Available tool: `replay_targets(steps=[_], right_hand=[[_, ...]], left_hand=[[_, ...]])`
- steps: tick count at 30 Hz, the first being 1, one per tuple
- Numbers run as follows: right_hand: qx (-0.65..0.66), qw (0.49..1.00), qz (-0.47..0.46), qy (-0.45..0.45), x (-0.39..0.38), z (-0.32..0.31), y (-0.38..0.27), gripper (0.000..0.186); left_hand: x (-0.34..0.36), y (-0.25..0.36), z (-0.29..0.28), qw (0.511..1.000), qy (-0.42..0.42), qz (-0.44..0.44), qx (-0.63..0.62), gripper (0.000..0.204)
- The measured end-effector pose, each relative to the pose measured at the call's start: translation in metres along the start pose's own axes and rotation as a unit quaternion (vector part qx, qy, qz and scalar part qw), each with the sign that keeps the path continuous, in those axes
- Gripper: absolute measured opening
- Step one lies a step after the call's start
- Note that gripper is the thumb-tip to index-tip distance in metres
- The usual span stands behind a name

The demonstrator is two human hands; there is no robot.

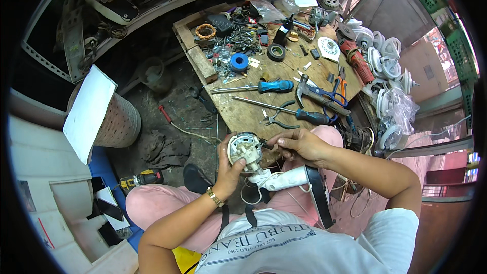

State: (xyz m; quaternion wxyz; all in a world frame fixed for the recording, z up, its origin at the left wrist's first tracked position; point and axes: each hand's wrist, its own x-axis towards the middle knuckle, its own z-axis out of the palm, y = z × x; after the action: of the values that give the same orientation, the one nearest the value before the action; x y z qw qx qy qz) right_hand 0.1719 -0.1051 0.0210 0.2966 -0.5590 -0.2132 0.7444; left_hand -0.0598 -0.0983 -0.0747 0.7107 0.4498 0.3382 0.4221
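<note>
We look down on a cramped workshop with a dark dirt floor (172, 116), and we take the wooden workbench (243, 111) as our landmark. It is a rough plank top crowded with tools. Left of the workbench stands a perforated drum (119, 122) with a white board (89, 114) leaning on it, and beyond that a large white moulded casing (45, 172) fills the lower left. Right of the workbench a heap of white plastic fan parts (385, 61) spills toward a green crate wall (456, 45). On the workbench we see a hammer (319, 94), two blue-handled screwdrivers (269, 87), pliers (279, 119), a roll of blue tape (239, 62) and a roll of black tape (276, 52). On the floor left of the workbench lies a yellow cordless drill (142, 178).

Just below the workbench's near edge, over our pink-trousered lap, our left hand (228, 167) is curled around a small round motor (243, 148), gripping it from beneath. Our right hand (299, 144) pinches a thin tool (265, 143) whose tip touches the motor's side. A white fan neck (284, 178) hangs under the motor.

The small hardware at the workbench's far end is too fine to tell apart. The thin tool's tip is hidden against the motor, and the shelf behind the workbench is dark and bent by the lens.
</note>
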Motion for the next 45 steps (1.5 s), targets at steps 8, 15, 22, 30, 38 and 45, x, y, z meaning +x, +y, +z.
replay_targets(steps=[8, 15, 22, 30, 38, 45], right_hand=[[-0.045, 0.998, -0.001, 0.038, 0.012, 0.022, -0.001, 0.029], [-0.125, 0.99, -0.056, 0.031, 0.026, 0.029, 0.004, 0.03], [-0.166, 0.983, -0.064, 0.049, 0.026, 0.039, -0.001, 0.033], [-0.258, 0.953, -0.155, 0.038, 0.024, 0.033, 0.01, 0.03], [-0.757, 0.574, -0.163, 0.267, 0.007, -0.071, -0.031, 0.03], [-0.78, 0.533, -0.112, 0.309, 0.023, -0.109, -0.024, 0.037]], left_hand=[[-0.002, 0.001, 0.001, 0.999, 0.009, -0.028, -0.031, 0.086], [-0.003, 0.003, 0.0, 0.999, 0.006, -0.034, -0.024, 0.084], [-0.003, -0.001, -0.002, 0.999, 0.008, -0.034, -0.024, 0.083], [-0.003, 0.0, -0.002, 0.999, 0.003, -0.037, -0.026, 0.082], [-0.002, 0.001, 0.0, 0.999, -0.007, -0.026, -0.023, 0.078], [0.0, -0.004, -0.003, 0.999, -0.006, -0.043, -0.026, 0.08]])
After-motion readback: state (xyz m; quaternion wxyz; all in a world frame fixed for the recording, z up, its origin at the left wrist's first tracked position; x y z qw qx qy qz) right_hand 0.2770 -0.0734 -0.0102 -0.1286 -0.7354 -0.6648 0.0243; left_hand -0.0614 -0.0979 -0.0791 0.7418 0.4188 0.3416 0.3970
